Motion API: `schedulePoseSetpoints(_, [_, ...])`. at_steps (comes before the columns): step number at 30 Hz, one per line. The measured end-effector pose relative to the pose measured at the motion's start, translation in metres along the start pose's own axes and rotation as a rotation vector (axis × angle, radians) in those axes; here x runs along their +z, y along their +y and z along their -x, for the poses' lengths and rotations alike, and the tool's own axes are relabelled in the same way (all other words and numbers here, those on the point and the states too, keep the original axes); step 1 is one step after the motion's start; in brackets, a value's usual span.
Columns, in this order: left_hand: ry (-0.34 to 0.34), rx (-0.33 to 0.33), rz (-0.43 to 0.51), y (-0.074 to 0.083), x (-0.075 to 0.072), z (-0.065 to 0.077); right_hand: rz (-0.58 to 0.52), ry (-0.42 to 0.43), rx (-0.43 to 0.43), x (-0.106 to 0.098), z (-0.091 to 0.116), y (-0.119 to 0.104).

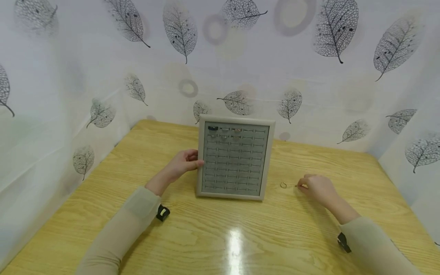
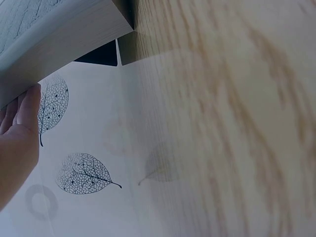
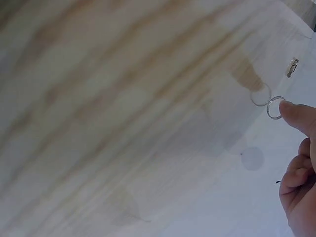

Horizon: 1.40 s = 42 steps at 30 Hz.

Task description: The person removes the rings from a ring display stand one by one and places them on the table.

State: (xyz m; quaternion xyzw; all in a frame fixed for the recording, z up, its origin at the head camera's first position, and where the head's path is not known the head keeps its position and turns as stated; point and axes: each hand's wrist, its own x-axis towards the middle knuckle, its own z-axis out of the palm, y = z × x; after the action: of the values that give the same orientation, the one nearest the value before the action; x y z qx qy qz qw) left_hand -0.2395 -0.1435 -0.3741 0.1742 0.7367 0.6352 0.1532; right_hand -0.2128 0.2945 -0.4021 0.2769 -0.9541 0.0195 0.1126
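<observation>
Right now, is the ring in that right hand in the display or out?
Out: the right hand pinches the ring, with a gap between it and the framed ring display.

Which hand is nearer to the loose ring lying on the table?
Right. The right hand is just right of the loose ring in the head view, pinching another ring. The left hand holds the display board's far side, with the board between.

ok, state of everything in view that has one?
Display frame: standing on the table
Slots: top two rows partly filled
Dark ring: seated, top row, left end
Loose ring: on the table, unheld
Held ring: pinched, clear of slots
Left hand: gripping the frame's left edge
Right hand: pinching held ring
</observation>
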Motion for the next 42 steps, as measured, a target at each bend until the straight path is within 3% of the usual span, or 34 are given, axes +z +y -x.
schedulePoseSetpoints(9, [0.006,-0.009,-0.003,-0.007,-0.004,-0.004,-0.011,-0.092,0.01,-0.003,-0.002,-0.001])
schedulePoseSetpoints(32, [0.011,-0.013,0.006,-0.008,-0.002,-0.004,-0.019,-0.15,0.025,-0.002,-0.002,0.0])
schedulePoseSetpoints(37, [0.013,-0.022,0.004,-0.009,-0.001,-0.005,-0.013,-0.118,0.015,-0.005,0.0,-0.001])
schedulePoseSetpoints(42, [0.021,-0.031,0.01,-0.009,-0.001,-0.005,0.024,-0.027,-0.017,-0.013,-0.001,-0.002])
